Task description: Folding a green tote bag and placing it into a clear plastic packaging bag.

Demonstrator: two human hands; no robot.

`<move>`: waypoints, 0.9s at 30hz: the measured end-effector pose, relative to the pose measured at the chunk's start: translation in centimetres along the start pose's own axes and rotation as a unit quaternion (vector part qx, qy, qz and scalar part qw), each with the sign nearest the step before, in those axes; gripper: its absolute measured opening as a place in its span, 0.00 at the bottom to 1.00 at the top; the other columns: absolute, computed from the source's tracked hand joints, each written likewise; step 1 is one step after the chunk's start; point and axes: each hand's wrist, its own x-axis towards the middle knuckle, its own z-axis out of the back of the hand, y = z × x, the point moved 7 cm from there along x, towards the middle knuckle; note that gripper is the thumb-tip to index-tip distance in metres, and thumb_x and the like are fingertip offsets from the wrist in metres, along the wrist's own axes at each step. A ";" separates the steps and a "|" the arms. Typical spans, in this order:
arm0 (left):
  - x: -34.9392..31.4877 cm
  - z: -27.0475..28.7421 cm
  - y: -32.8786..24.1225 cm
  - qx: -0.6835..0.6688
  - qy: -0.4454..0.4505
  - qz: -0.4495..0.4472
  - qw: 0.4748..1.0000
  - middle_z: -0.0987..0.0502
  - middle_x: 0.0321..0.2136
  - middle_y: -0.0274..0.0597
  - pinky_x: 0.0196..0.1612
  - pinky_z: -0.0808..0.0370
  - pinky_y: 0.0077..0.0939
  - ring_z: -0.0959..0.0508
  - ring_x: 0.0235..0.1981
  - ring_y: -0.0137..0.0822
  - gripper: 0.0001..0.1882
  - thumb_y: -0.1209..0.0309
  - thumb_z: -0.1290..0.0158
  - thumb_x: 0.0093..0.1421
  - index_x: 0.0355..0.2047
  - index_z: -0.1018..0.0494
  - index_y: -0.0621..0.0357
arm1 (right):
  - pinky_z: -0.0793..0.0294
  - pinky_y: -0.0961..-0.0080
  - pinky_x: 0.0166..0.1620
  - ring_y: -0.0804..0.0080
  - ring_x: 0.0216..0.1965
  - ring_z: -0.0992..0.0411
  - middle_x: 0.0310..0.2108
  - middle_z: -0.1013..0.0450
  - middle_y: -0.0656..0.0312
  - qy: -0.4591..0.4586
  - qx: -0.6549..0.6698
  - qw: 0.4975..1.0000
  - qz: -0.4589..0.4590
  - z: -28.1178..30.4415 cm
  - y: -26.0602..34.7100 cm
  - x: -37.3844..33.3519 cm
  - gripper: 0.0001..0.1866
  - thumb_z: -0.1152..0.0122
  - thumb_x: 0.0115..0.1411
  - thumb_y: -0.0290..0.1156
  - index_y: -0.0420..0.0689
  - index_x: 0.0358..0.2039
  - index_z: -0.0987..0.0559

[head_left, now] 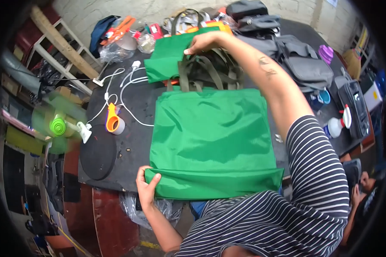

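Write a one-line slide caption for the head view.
Left hand holds the near left corner of the front green bag, right hand grasps the rear green bag, over a black table.

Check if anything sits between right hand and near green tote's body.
Yes: bunched olive strap handles lie between the right hand, on the far green tote, and the near green tote's body.

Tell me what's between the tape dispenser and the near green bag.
A white cable on the black tabletop, running to the green bag, in the head view.
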 end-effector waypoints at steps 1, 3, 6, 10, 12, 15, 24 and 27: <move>0.2 -0.3 -0.6 -0.011 -0.004 -0.021 1.000 0.32 0.39 0.37 0.48 0.36 0.24 0.33 0.41 0.29 0.27 0.71 0.37 0.47 0.47 0.33 0.60 | 0.32 0.74 0.46 0.72 0.40 0.31 0.38 0.27 0.61 0.065 -0.016 0.997 0.041 -0.4 0.7 -2.4 0.27 0.42 0.58 0.50 0.36 0.44 0.24; -0.7 0.5 -0.7 -0.009 -0.023 -0.029 0.999 0.37 0.47 0.41 0.54 0.42 0.25 0.37 0.49 0.34 0.38 0.65 0.37 0.48 0.58 0.41 0.56 | 0.31 0.76 0.44 0.76 0.37 0.31 0.35 0.26 0.62 -0.008 -0.058 0.988 0.145 -1.4 3.6 -9.2 0.24 0.45 0.60 0.48 0.37 0.44 0.24; -1.3 2.1 2.4 -0.147 -0.002 0.041 0.988 0.39 0.53 0.45 0.58 0.43 0.31 0.38 0.53 0.37 0.41 0.44 0.49 0.57 0.64 0.48 0.50 | 0.29 0.83 0.28 0.82 0.24 0.32 0.24 0.29 0.67 -0.098 0.065 0.991 0.058 -3.8 -1.3 -20.4 0.25 0.55 0.64 0.54 0.41 0.32 0.27; -1.0 1.3 3.8 -0.232 0.010 0.133 0.964 0.41 0.59 0.49 0.60 0.41 0.34 0.37 0.57 0.41 0.39 0.41 0.65 0.64 0.64 0.50 0.59 | 0.25 0.70 0.19 0.62 0.15 0.27 0.21 0.28 0.49 -0.048 0.208 0.920 -0.328 -15.6 -15.7 -32.7 0.43 0.68 0.58 0.70 0.35 0.37 0.30; -0.4 -0.3 4.4 -0.235 0.020 0.148 0.960 0.41 0.60 0.50 0.60 0.40 0.34 0.37 0.58 0.42 0.40 0.41 0.68 0.64 0.63 0.50 0.63 | 0.20 0.62 0.26 0.52 0.28 0.23 0.34 0.27 0.42 0.066 0.356 0.876 -0.319 -22.8 -17.3 -35.2 0.52 0.70 0.54 0.74 0.35 0.59 0.43; -0.2 -1.9 4.0 -0.173 -0.056 0.167 0.969 0.41 0.60 0.49 0.59 0.39 0.34 0.37 0.58 0.42 0.41 0.41 0.67 0.64 0.63 0.50 0.64 | 0.29 0.65 0.52 0.63 0.56 0.35 0.61 0.40 0.57 -0.106 0.509 0.847 -0.110 -24.8 -14.5 -32.9 0.46 0.62 0.57 0.69 0.45 0.64 0.45; 1.2 -8.9 1.6 -0.215 -0.043 0.149 0.964 0.33 0.53 0.43 0.57 0.36 0.33 0.32 0.52 0.39 0.38 0.39 0.70 0.64 0.55 0.37 0.60 | 0.26 0.70 0.44 0.69 0.41 0.27 0.42 0.26 0.58 -0.219 0.478 0.839 -0.139 -15.1 -18.1 -31.5 0.32 0.45 0.58 0.55 0.38 0.51 0.29; 0.9 -7.3 -0.8 -0.145 -0.034 0.071 0.986 0.33 0.54 0.50 0.61 0.46 0.37 0.35 0.56 0.43 0.47 0.33 0.78 0.60 0.60 0.41 0.62 | 0.31 0.71 0.49 0.70 0.50 0.32 0.53 0.34 0.54 -0.209 0.530 0.812 -0.122 -15.3 -21.3 -33.5 0.39 0.55 0.59 0.63 0.41 0.58 0.35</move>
